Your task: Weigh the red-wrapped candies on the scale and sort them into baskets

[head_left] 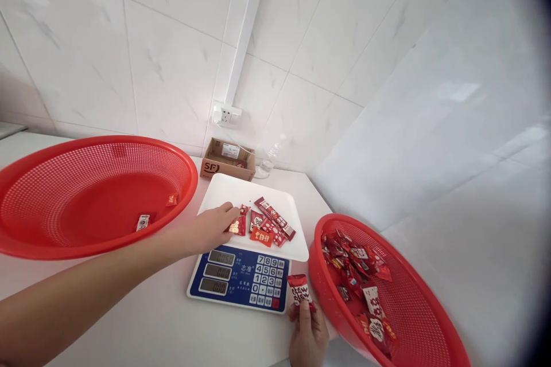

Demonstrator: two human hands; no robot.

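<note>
My left hand point(218, 225) reaches over the white tray point(224, 189) of a digital scale, its fingers closed at the edge of a small red snack packet point(238, 225) with gold lettering; the fingertips are partly hidden. Beside it on the tray lie an orange packet point(261, 236), a long dark red stick packet point(275, 218) and several other red packets. My right hand point(307, 335) pinches a red snack packet with white lettering point(300, 291) between thumb and fingers, in front of the scale's right corner. The blue keypad panel point(246, 276) shows lit number displays.
On the right, a red plastic basket point(430, 287) holds many wrapped snacks. Another red basket point(99, 149) at the left has two small packets inside. Behind the scale stand a cardboard box point(210, 167) and a clear plastic bottle point(267, 165), below a wall socket point(227, 116).
</note>
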